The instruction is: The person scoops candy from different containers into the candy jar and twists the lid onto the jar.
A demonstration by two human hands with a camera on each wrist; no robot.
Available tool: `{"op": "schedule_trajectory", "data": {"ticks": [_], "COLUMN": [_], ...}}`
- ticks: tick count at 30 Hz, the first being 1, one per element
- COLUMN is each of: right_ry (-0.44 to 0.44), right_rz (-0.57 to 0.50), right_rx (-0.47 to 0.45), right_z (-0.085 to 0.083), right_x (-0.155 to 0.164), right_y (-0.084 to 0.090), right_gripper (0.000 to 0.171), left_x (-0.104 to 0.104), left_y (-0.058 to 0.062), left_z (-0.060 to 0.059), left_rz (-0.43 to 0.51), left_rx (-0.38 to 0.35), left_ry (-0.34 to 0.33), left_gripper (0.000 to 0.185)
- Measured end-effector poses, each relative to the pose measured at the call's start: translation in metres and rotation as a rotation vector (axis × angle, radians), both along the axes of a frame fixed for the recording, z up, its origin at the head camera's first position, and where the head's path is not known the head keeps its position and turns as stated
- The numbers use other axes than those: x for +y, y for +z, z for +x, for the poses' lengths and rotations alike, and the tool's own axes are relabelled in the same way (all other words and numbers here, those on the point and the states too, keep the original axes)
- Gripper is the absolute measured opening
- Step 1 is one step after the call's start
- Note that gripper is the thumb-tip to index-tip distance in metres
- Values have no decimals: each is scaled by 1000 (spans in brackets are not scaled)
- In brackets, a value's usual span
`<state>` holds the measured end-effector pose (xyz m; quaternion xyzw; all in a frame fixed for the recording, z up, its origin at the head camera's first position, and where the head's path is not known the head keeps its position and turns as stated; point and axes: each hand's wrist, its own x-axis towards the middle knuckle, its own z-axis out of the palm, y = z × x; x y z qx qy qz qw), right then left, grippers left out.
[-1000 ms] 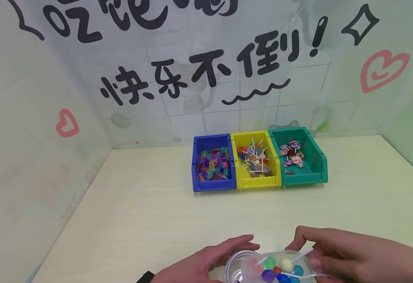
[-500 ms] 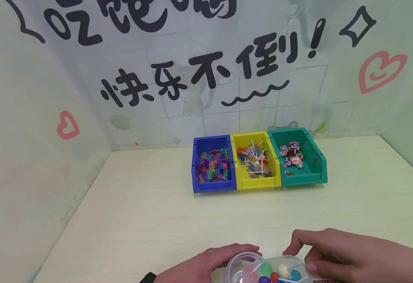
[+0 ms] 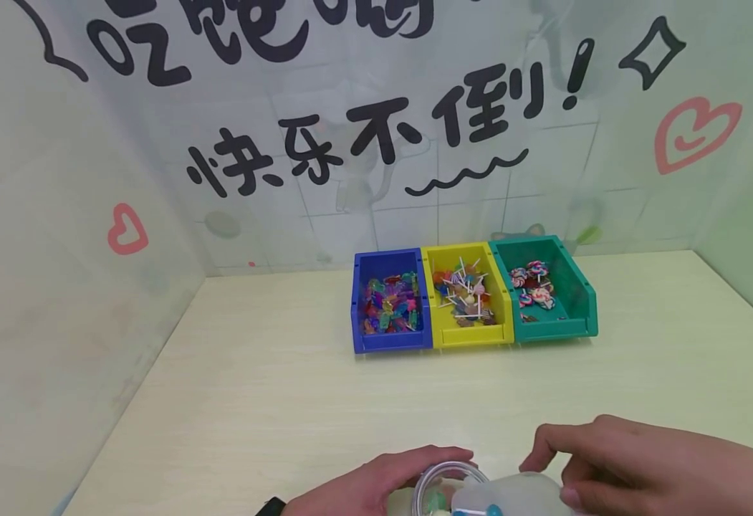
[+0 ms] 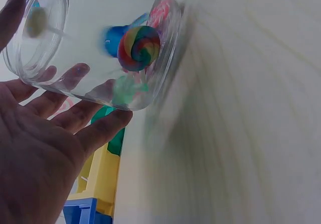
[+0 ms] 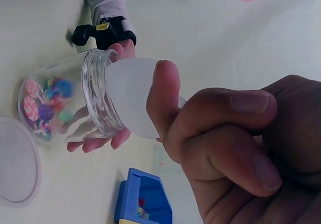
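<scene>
My left hand (image 3: 376, 481) curls round a clear jar (image 3: 420, 494), its fingers under the wall in the left wrist view. My right hand (image 3: 647, 466) pinches the near end of a frosted white scoop (image 3: 511, 493), tipped at the jar's mouth. Inside the jar, in the left wrist view, are a rainbow swirl lollipop (image 4: 139, 48) and blurred blue and green candies. A pale yellow ball candy (image 4: 36, 22) is near the jar's mouth. Pink swirl candies (image 5: 31, 106) lie at the jar's bottom in the right wrist view. The right thumb's hold is partly hidden.
At the back of the table stand a blue bin (image 3: 392, 342), a yellow bin (image 3: 473, 335) and a green bin (image 3: 563, 328), each holding candies. A round translucent lid (image 5: 17, 163) lies beside the jar. Printed wall sheets enclose the back and sides.
The scoop has tilted further toward the jar. Its colourful lollipops and ball candies have mostly slid out, some now inside the jar. The jar has tipped slightly toward the scoop.
</scene>
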<state>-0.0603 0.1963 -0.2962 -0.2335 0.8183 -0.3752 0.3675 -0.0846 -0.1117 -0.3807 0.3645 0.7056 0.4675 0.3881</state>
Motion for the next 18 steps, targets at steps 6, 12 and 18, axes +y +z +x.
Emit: {"op": "schedule_trajectory", "data": {"ticks": [6, 12, 18], "right_ry": [66, 156, 190], "right_rz": [-17, -25, -35], "right_rx": [21, 94, 129], "right_z": [-2, -4, -4], "right_x": [-1, -1, 0], "right_y": [3, 7, 9], "right_gripper": [20, 21, 23], "left_x": [-1, -1, -2], "left_y": [0, 0, 2], "left_z": [0, 1, 2], "left_rz": [23, 30, 18], "left_rx": [-20, -23, -20], "left_ry": [-4, -6, 5], "left_gripper": [64, 64, 65]}}
